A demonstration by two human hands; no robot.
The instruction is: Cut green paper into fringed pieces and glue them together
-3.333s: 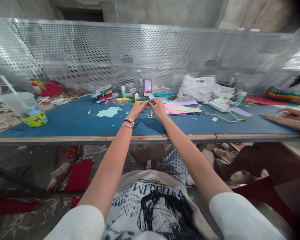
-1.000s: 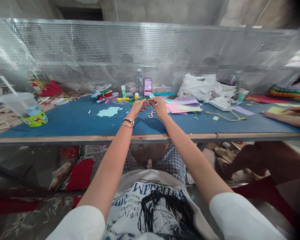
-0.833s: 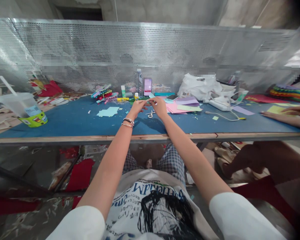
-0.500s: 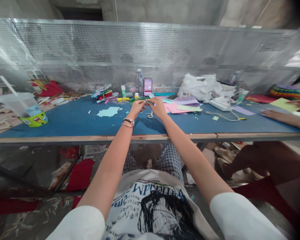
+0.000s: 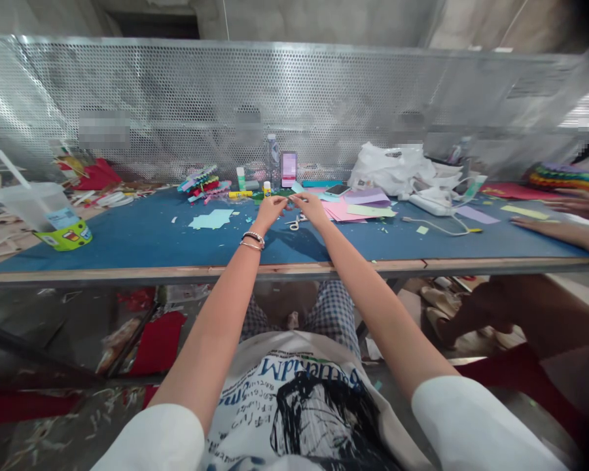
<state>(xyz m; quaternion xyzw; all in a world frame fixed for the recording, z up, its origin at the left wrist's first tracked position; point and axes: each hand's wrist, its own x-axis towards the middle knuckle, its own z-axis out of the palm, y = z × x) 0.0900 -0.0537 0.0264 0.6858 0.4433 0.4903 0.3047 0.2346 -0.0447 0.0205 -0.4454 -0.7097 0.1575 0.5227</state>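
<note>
Both of my hands meet above the middle of the blue tabletop [image 5: 255,245], fingertips close together. My left hand [image 5: 271,210] has its fingers pinched around something too small to make out. My right hand [image 5: 310,208] is pinched too, facing the left, and what lies between its fingers is hidden. Scissors [image 5: 294,226] with pale handles lie on the table just below and between the hands. Behind the fingers stand a small yellow glue stick [image 5: 267,188] and a phone [image 5: 289,169] propped upright with its screen lit.
Light blue paper [image 5: 211,219] lies to the left, pink paper [image 5: 341,210] to the right. A plastic cup [image 5: 34,203] with a straw stands far left. A white plastic bag [image 5: 390,170] and a cable [image 5: 439,226] sit right. At the far right, another person's hand [image 5: 544,227] rests on the table.
My hands stay in nearly the same place, with the fingers shifted slightly. At the right, the other person's yellow-green paper now lies lower and flatter on the table.
</note>
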